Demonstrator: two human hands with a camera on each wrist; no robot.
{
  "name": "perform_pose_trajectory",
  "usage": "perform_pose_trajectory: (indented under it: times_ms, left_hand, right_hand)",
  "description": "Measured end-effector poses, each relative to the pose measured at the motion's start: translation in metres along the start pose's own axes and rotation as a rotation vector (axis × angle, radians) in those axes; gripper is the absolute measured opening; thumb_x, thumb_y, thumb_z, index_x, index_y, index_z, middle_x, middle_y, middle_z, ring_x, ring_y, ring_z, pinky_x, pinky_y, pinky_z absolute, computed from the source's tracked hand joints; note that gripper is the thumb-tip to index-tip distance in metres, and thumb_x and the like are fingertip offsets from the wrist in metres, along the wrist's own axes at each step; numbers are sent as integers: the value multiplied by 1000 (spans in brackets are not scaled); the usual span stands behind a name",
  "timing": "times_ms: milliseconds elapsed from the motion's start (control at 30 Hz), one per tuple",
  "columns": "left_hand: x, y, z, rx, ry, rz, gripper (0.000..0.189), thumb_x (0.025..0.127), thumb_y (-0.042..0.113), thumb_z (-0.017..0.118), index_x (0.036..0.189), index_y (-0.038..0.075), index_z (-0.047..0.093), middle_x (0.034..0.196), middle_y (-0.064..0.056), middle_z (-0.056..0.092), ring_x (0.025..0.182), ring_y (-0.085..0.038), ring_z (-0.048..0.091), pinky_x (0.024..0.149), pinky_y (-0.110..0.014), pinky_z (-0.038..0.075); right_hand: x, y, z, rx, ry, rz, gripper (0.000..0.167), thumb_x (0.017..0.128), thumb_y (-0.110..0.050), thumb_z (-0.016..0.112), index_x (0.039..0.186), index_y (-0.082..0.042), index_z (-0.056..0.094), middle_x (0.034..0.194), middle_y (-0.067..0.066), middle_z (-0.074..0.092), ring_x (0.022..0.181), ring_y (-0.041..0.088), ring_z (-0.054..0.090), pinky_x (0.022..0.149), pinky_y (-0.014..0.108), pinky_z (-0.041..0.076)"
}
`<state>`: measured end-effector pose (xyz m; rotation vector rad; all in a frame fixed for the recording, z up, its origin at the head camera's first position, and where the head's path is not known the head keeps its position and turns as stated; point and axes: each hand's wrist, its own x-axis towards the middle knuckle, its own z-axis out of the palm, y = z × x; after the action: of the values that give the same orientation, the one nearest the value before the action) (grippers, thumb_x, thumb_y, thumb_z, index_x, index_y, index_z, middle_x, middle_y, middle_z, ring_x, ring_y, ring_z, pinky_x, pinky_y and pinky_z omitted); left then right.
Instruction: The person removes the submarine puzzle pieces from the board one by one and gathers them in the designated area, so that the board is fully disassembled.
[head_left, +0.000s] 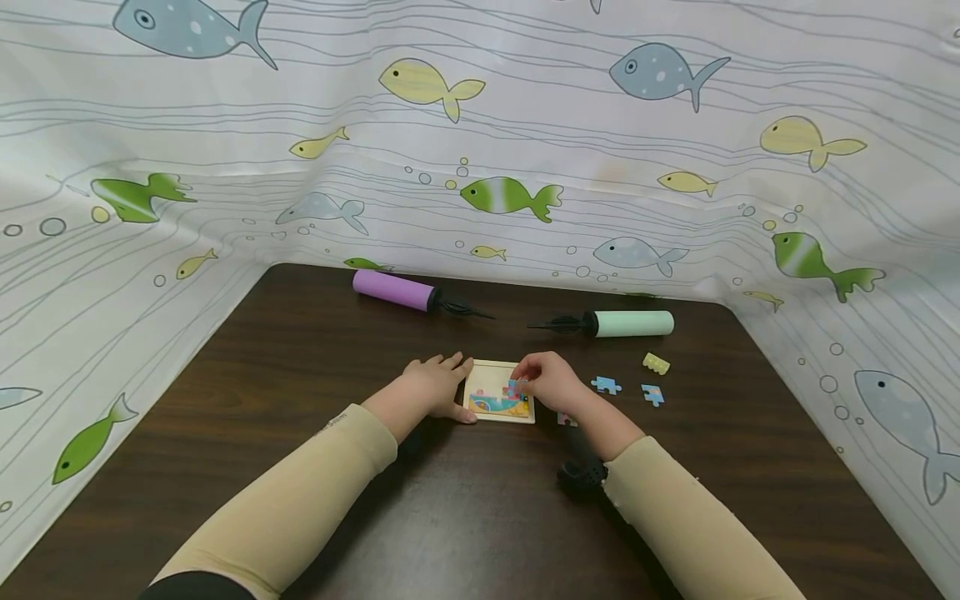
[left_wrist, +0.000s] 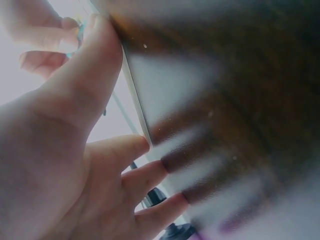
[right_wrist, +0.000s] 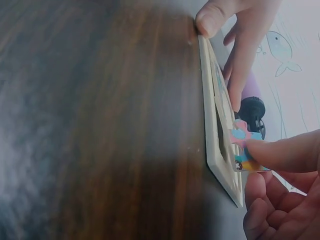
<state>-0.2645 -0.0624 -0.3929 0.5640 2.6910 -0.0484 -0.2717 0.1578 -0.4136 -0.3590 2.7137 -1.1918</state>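
Note:
A shallow wooden puzzle tray (head_left: 491, 371) lies on the dark table, its lower part filled with colourful joined pieces (head_left: 491, 406). My left hand (head_left: 431, 386) rests at the tray's left side with fingers spread, the thumb at the near corner and a fingertip at the far one. Over the tray's right side, my right hand (head_left: 553, 383) pinches a pink, blue and yellow puzzle piece (right_wrist: 242, 134) between thumb and fingers. That piece is tilted at the tray's rim in the right wrist view. Its far side is hidden by the fingers.
Loose puzzle pieces lie right of the tray, one blue (head_left: 605, 385), another blue (head_left: 652, 395), and one pinkish (head_left: 567, 419) under my right forearm. Beyond are a yellow toy brick (head_left: 656, 363), a purple hand pump (head_left: 393, 290) and a mint one (head_left: 633, 323). A fish-print curtain (head_left: 420, 225) surrounds the table.

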Motion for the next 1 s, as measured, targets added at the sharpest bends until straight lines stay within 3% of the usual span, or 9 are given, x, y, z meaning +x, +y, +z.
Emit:
perform_pose_trajectory:
  times_ms: [433, 667, 1000]
  left_hand:
    - [6, -5, 5, -3, 15, 12, 105, 82, 73, 59, 161, 20, 15, 164, -5, 13, 147, -35, 20, 112, -59, 22]
    - [3, 0, 1, 35, -24, -12, 89, 93, 73, 37, 161, 21, 11, 165, -4, 11, 147, -32, 18, 113, -57, 20]
    - [5, 5, 2, 39, -3, -30, 88, 94, 67, 47, 161, 21, 13, 164, -5, 13, 147, -32, 20, 114, -55, 21]
  right_hand:
    - [0, 2, 3, -26, -1, 17, 11, 85, -3, 78, 91, -8, 69, 86, 5, 58, 80, 22, 49, 70, 35, 42]
    - [-1, 2, 2, -17, -39, 3, 11, 84, -3, 78, 89, -9, 70, 86, 3, 60, 80, 21, 51, 71, 35, 45]
    - [-3, 1, -3, -17, -47, -7, 6, 89, -4, 73, 92, -8, 71, 89, 3, 62, 83, 21, 53, 75, 35, 46]
